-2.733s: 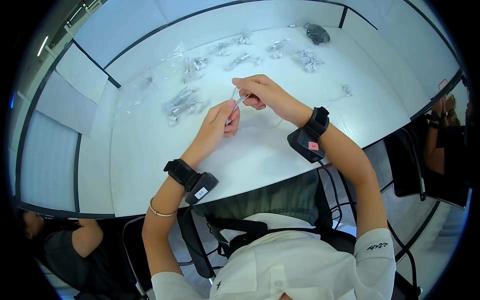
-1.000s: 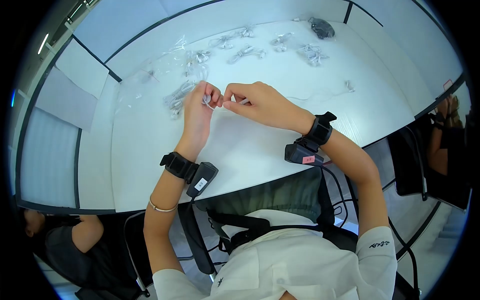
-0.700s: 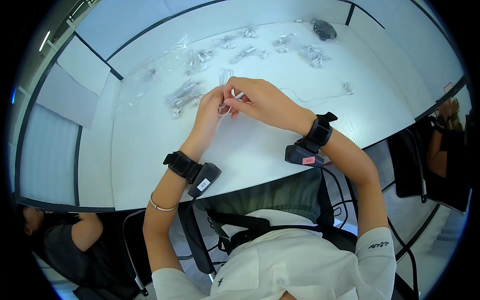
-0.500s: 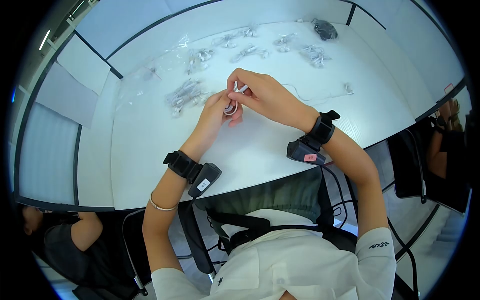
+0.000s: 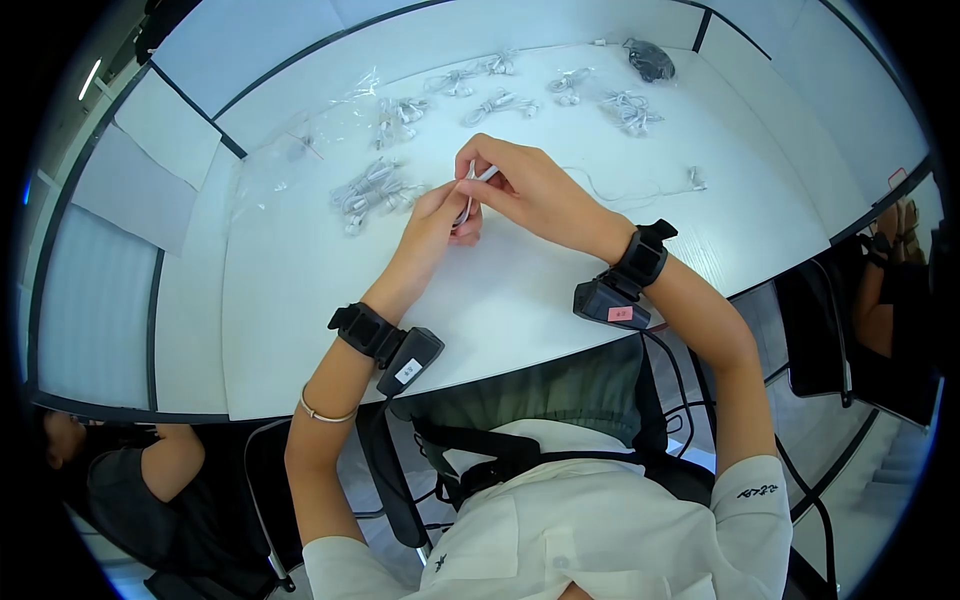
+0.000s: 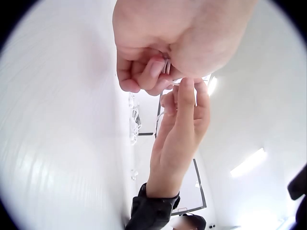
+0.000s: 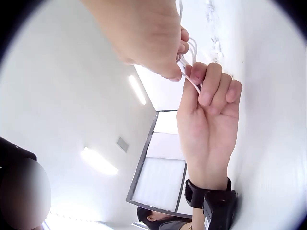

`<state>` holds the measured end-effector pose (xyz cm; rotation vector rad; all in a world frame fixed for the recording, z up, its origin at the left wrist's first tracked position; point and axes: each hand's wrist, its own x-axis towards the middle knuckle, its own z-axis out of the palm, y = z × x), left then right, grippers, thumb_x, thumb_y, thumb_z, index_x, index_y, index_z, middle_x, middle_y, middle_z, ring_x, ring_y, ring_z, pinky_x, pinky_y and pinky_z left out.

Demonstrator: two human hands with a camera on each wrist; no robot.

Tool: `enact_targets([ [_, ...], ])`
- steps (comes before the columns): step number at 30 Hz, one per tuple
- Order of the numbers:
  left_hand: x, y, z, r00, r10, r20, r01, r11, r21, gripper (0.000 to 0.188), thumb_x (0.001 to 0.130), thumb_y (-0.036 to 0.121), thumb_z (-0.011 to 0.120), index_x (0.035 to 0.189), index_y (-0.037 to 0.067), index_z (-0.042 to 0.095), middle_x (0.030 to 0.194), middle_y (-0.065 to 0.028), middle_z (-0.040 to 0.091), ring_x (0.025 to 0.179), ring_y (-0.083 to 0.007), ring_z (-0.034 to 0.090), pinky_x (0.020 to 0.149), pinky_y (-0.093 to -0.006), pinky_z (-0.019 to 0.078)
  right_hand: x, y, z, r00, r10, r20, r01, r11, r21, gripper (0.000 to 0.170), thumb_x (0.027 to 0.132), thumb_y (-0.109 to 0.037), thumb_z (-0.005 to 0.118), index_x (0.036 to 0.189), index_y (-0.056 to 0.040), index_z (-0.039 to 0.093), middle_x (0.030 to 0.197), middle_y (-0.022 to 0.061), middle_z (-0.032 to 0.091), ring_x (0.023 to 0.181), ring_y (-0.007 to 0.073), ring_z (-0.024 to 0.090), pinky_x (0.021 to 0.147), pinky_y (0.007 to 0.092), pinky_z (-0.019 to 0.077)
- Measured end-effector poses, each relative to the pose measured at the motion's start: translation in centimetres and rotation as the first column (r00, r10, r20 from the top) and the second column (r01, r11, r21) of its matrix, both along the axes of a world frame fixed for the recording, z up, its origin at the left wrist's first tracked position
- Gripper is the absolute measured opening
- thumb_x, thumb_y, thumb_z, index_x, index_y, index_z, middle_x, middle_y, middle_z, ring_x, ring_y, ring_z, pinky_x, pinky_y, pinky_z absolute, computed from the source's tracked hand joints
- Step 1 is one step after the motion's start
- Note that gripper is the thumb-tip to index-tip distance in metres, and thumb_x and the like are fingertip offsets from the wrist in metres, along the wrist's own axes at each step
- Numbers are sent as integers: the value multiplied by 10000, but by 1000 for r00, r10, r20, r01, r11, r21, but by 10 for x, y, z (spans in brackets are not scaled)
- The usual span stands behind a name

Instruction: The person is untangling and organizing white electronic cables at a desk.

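Gripping a cable (image 7: 194, 50), the left hand (image 5: 437, 217) sat beside the right hand (image 5: 522, 187), which pinched it too, apparently for winding, the next wrap likely needing tension.

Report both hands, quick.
Left hand: closed, holding looped white cable.
Right hand: closed, pinching white cable.

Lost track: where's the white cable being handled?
In the head view, the left hand and right hand hold the white cable, just right of the cable pile.
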<state>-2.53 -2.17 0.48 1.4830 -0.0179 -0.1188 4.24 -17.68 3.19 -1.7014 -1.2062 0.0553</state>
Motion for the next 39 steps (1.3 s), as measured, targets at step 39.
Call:
enact_targets([
  [39,-4,0,9,992,-127,29,126,992,8,364,951,349,377,673,115,357,567,57,280,489,-60,242,491,-230,245,20,-14,-1,990,-114,-81,109,992,-65,315,874,-309,548,799,-4,570,594,74,518,526,150,434,520,291,364],
])
